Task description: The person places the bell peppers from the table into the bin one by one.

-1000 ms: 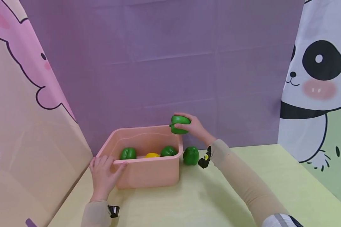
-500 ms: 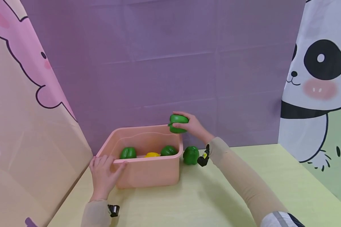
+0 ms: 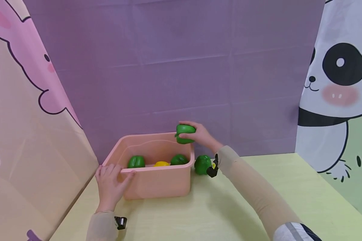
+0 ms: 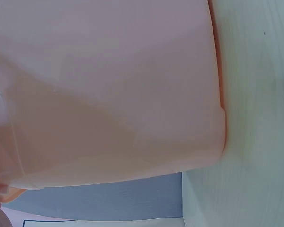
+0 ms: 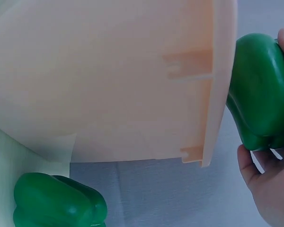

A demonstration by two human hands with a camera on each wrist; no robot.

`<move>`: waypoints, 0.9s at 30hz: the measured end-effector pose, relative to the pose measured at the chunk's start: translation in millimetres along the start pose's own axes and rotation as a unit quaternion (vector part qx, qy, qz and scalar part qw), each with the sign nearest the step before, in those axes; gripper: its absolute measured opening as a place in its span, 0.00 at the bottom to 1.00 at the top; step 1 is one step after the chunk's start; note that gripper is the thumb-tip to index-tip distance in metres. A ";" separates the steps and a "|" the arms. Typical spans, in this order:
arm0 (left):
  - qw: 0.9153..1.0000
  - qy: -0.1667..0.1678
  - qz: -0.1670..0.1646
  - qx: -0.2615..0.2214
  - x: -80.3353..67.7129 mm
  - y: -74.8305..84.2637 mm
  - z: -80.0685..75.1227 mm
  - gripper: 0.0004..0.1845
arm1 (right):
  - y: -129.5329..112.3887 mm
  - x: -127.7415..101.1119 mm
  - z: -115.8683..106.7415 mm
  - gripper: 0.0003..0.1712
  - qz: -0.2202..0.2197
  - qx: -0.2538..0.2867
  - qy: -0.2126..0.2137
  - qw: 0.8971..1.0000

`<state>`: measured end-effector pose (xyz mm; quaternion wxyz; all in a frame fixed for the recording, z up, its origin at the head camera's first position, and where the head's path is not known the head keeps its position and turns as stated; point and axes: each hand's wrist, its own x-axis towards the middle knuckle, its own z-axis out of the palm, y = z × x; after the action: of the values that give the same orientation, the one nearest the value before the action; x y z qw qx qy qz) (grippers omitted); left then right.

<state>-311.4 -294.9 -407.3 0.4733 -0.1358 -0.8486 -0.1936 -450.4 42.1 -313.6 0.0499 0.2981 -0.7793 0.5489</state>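
Note:
A pink plastic bin stands on the table against the back cloth. My left hand grips its front left rim, fingers over the edge and thumb along the front. Above the bin's back right corner, my right hand holds a green bell pepper sideways, thumb and fingers round it. In the right wrist view that bell pepper shows just beyond the bin's rim. Inside the bin lie two more green peppers, one at the left and one at the right, with a yellow piece between them, partly hidden by the front wall.
Another green bell pepper stands on the table just right of the bin. A purple cloth hangs behind. Printed panels with a pink animal and a panda flank the pale wooden table.
My right hand has moved slightly left with the green bell pepper, further over the bin's back right corner. My left hand stays on the rim.

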 end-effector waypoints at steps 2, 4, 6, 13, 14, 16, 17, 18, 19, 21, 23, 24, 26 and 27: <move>1.000 0.002 0.001 0.000 0.0 -0.2 -0.2 0.25 | 0.6 1.2 1.7 0.36 -0.001 0.002 -0.003 1.000; 1.000 0.002 0.001 0.000 0.0 -0.7 0.0 0.25 | 1.2 2.4 3.3 0.36 -0.001 0.004 -0.003 1.000; 1.000 0.003 0.002 0.000 -0.2 -1.2 0.3 0.25 | 1.5 3.6 4.9 0.36 -0.003 0.005 -0.004 1.000; 1.000 0.007 0.006 0.000 -0.2 -1.7 1.2 0.27 | 0.5 6.7 10.1 0.38 -0.004 -0.018 -0.006 1.000; 1.000 0.007 0.005 0.000 -0.2 -1.7 1.2 0.27 | 0.8 7.2 10.9 0.38 -0.005 -0.019 -0.006 1.000; 1.000 0.006 0.005 0.001 -0.3 -2.0 1.4 0.27 | 2.5 8.9 12.5 0.38 -0.005 -0.028 -0.005 1.000; 1.000 0.006 0.004 0.001 -0.4 -2.1 1.5 0.26 | 3.3 9.5 13.2 0.38 -0.004 -0.033 -0.004 0.999; 1.000 0.006 0.004 0.000 -0.4 -2.2 1.5 0.26 | 4.1 10.0 13.9 0.38 -0.003 -0.036 -0.004 0.999; 1.000 0.005 0.003 0.000 -0.6 -2.4 1.6 0.26 | 4.9 10.4 14.7 0.38 -0.002 -0.039 -0.004 0.999; 1.000 0.005 0.004 0.000 -0.9 -2.8 1.9 0.26 | 6.6 11.1 15.9 0.38 0.000 -0.044 -0.004 0.999; 1.000 0.007 0.005 0.000 -1.1 -3.2 2.2 0.26 | 8.1 11.7 16.8 0.38 0.000 -0.045 -0.005 0.999; 1.000 0.007 0.006 0.001 -1.2 -3.5 2.4 0.26 | 9.1 12.1 17.1 0.38 -0.002 -0.046 -0.006 0.999; 1.000 0.007 0.006 0.003 -1.2 -4.4 2.7 0.27 | 11.0 13.1 17.9 0.38 -0.002 -0.046 -0.008 0.999; 1.000 0.008 0.007 0.003 -1.0 -4.7 2.8 0.27 | 11.4 13.2 18.4 0.38 -0.002 -0.046 -0.008 0.999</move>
<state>-315.0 -297.9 -410.5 0.4815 -0.1388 -0.8445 -0.1892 -462.5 22.9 -324.9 0.0583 0.3014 -0.8037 0.5097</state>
